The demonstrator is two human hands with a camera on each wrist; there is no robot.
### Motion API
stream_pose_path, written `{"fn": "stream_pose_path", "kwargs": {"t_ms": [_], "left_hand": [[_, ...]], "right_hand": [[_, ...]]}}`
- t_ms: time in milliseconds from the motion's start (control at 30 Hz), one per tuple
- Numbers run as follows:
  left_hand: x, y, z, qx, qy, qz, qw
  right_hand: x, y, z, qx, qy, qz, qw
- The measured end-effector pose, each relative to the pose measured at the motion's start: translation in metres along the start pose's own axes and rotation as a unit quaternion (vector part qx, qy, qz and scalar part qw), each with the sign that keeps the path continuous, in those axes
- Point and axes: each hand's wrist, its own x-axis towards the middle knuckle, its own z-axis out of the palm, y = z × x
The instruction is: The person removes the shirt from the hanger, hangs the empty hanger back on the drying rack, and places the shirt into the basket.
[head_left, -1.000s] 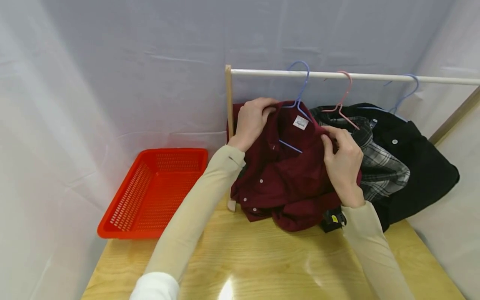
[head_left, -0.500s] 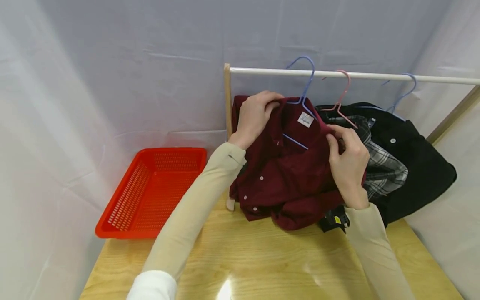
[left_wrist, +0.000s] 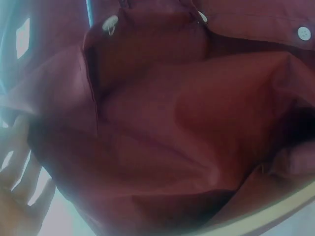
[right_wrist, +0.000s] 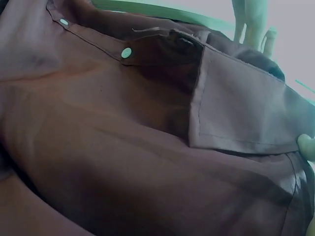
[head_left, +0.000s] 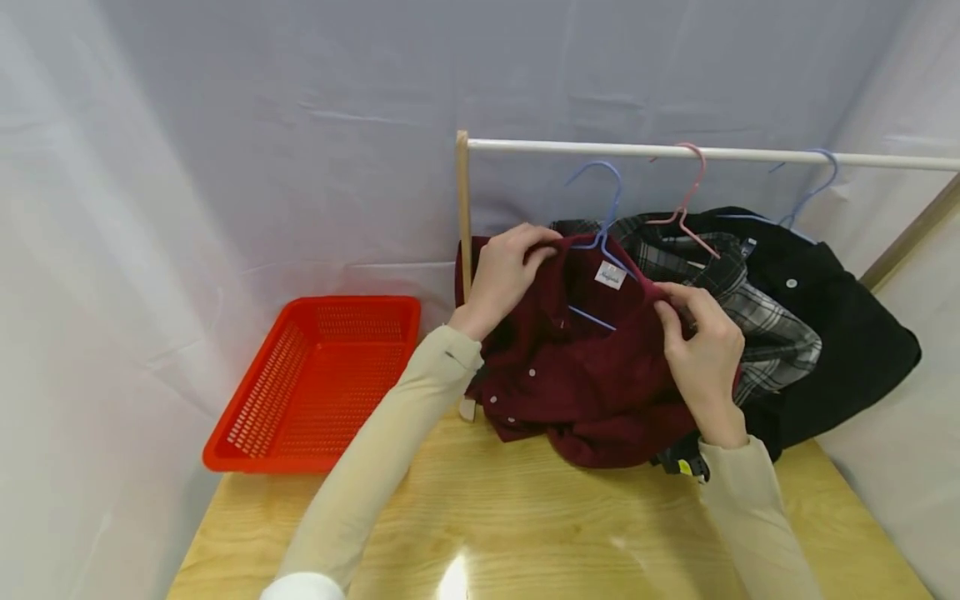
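Observation:
A maroon button-up shirt (head_left: 592, 375) with a white collar label is on a blue hanger (head_left: 618, 196), whose hook stands just below the white rail (head_left: 540, 146). My left hand (head_left: 504, 271) pinches the shirt's shoulder beside the collar on the left. On the other side, my right hand (head_left: 703, 346) pinches the fabric at the right of the collar between thumb and fingers. In the right wrist view the collar flap (right_wrist: 241, 103) spreads out near the thumb. The left wrist view shows the shirt front (left_wrist: 162, 128) with white buttons, and the left fingers at its edge.
A plaid shirt (head_left: 772, 333) on a pink hanger (head_left: 697, 179) and a black garment (head_left: 832, 342) on another blue hanger (head_left: 813, 192) hang to the right. A red perforated basket (head_left: 247, 400) sits left on the wooden table (head_left: 525, 525). A wooden post (head_left: 463, 208) supports the rail.
The maroon shirt's hanger hook was over the rail; it first rose slightly, then came down off it. Both hands moved down with the shirt, still holding it beside the collar.

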Motion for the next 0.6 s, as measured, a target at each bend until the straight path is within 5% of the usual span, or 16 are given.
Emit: {"fn": "stream_pose_path", "kwargs": {"t_ms": [600], "left_hand": [[-0.031, 0.001, 0.013, -0.023, -0.042, 0.015, 0.9987]], "right_hand": [[-0.033, 0.003, -0.023, -0.012, 0.013, 0.024, 1.0]]}}
